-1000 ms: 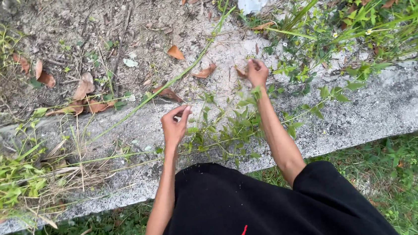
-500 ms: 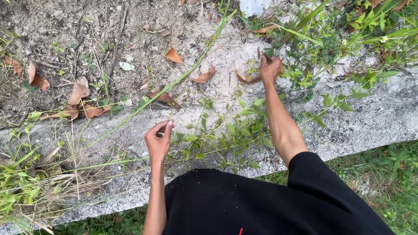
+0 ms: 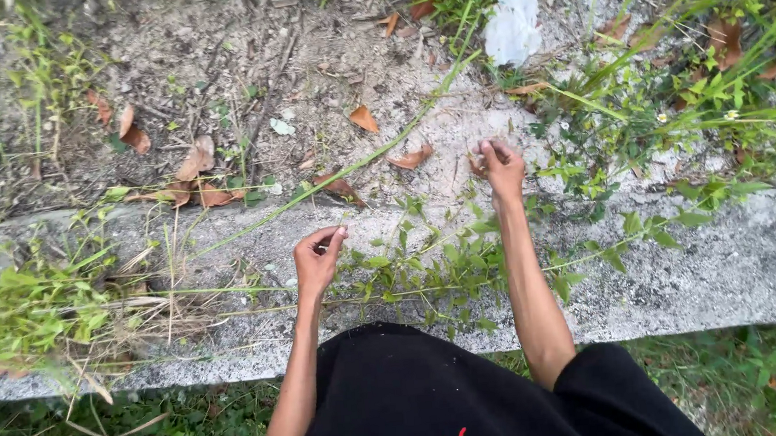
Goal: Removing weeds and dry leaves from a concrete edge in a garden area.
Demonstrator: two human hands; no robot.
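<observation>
My left hand (image 3: pixel 319 258) hovers over the concrete curb (image 3: pixel 742 255) with thumb and forefinger pinched together; I cannot make out anything between them. A leafy green weed (image 3: pixel 438 265) sprawls across the curb just to its right, between my two arms. My right hand (image 3: pixel 501 167) reaches farther out onto the pale sandy soil (image 3: pixel 440 117), fingers closed around the thin base of the weed, beside a dry brown leaf (image 3: pixel 412 158). A long grass stalk (image 3: pixel 347 168) lies diagonally across the sand between the hands.
A crumpled white scrap (image 3: pixel 511 19) lies at the top. Dense grass and small flowering weeds (image 3: pixel 701 92) crowd the right side. A clump of green and dry grass (image 3: pixel 35 310) covers the curb at left. Several brown leaves (image 3: pixel 194 159) dot the soil.
The view has shifted, so the curb sits lower in frame. My right hand has drawn back slightly from the sand. My left hand stays pinched in much the same pose.
</observation>
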